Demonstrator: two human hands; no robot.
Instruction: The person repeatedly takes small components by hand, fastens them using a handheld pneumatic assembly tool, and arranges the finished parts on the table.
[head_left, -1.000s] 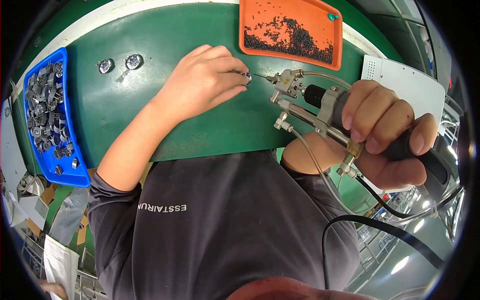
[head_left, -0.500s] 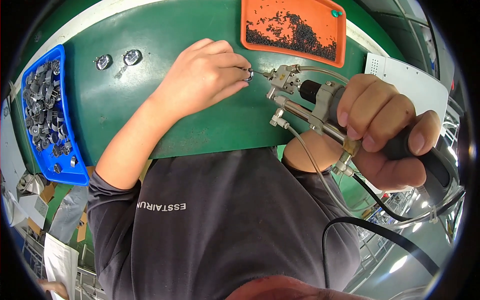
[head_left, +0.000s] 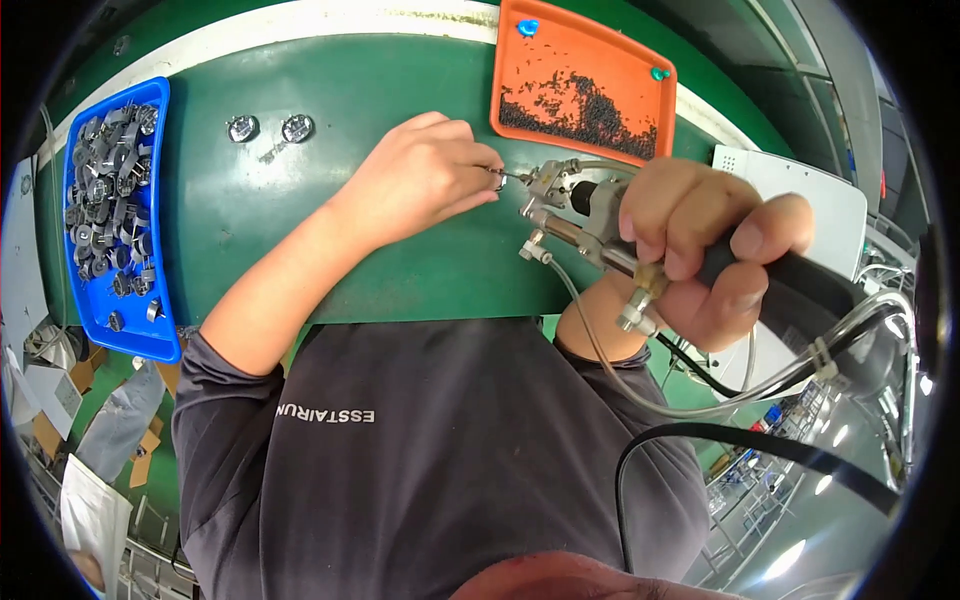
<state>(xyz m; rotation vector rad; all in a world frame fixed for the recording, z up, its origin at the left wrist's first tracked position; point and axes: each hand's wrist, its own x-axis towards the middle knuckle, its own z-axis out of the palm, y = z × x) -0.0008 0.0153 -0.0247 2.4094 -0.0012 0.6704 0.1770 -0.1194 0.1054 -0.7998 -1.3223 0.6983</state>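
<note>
My left hand (head_left: 425, 180) reaches over the green tabletop and pinches a small, shiny, metallic part (head_left: 501, 182) between fingertips and thumb; the fingers hide most of it. My right hand (head_left: 705, 240) is wrapped around the dark grip of a hose-fed power tool (head_left: 548, 184) with a metal head. The tool's thin tip points left and meets the part at my left fingertips, though whether it touches is too small to tell. Two round parts (head_left: 243, 128) with shiny faces lie apart on the table, left of my left hand.
At the left stands a blue tray (head_left: 140, 346) with many dark round parts. An orange tray (head_left: 620, 60) at the back right holds tiny black pieces. A white panel (head_left: 825, 205) lies at right. Clear hoses (head_left: 590, 335) and a black cable (head_left: 740, 437) trail from the tool.
The whole view has shifted a little. My right hand has come left with the tool, and its head is nearer the part. My left hand still pinches the part.
</note>
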